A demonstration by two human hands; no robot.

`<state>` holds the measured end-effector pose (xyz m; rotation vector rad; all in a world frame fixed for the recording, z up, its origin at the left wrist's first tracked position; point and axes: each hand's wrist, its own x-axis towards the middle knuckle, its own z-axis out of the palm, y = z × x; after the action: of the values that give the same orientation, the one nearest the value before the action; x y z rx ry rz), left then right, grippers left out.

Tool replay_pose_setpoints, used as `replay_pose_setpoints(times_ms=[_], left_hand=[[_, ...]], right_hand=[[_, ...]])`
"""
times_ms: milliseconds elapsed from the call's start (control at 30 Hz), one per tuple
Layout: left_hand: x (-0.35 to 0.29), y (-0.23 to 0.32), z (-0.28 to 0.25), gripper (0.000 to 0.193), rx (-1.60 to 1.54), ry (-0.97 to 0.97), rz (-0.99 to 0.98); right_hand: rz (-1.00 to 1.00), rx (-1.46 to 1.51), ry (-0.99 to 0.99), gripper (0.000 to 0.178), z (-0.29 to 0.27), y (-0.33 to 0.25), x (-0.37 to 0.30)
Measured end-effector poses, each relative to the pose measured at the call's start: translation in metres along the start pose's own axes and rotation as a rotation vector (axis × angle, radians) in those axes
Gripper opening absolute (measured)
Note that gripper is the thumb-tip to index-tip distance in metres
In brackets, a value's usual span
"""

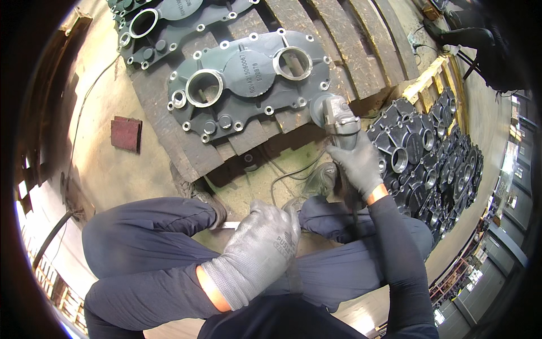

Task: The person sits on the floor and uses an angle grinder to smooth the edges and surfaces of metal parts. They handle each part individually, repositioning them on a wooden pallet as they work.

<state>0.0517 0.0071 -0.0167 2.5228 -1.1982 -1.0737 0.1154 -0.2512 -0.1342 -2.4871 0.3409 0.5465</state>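
My right hand point(361, 166), in a grey glove, is wrapped round an angle grinder point(342, 120). The grinder's disc point(318, 109) is at the lower right edge of a dark green cast metal cover point(248, 73); whether it touches is unclear. This cover lies flat, with two large round openings and bolt holes along its rim. Over my lap, my left hand point(259, 248), also gloved in grey, is closed with its knuckles forward. Its fingers curl out of sight, so anything inside them is hidden.
A wooden pallet point(186, 152) bears the cover, with another dark cover point(169, 28) behind it. Many black castings point(423, 152) are stacked at the right. A dark red pad point(126, 134) lies on the floor at left. A cable point(288, 176) runs near my feet. Another person point(480, 45) is at far right.
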Motion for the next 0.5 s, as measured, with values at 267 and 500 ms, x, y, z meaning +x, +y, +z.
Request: replay_pose_setpoints(times_ms=[267, 500], left_hand=[[-0.002, -0.002, 0.002, 0.059, -0.013, 0.03, 0.007], [-0.001, -0.001, 0.003, 0.06, -0.027, 0.046, 0.009]], right_hand=[[-0.023, -0.039, -0.083, 0.066, 0.004, -0.002, -0.002], [-0.092, -0.024, -0.07, 0.066, 0.005, -0.006, -0.009]])
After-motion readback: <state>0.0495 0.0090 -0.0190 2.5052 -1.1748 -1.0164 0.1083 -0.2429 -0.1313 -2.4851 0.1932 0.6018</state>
